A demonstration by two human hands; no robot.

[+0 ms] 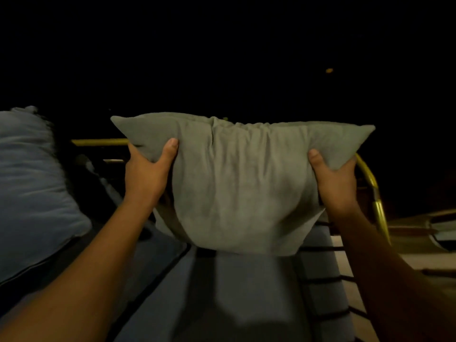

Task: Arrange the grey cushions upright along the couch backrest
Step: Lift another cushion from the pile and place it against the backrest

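A grey cushion [241,183] hangs upright in the middle of the view, lifted just above the couch seat [249,292]. My left hand [148,171] grips its upper left corner, thumb on the front face. My right hand [335,181] grips its upper right corner the same way. A second, bluish-grey cushion [32,188] leans at the far left against the couch back. The backrest behind the held cushion is mostly hidden by it.
A brass-coloured metal rail [372,193] curves around the couch's back and right end. Dark slats [325,280] run along the seat's right side. A low table edge [439,230] shows at the far right. The room beyond is dark.
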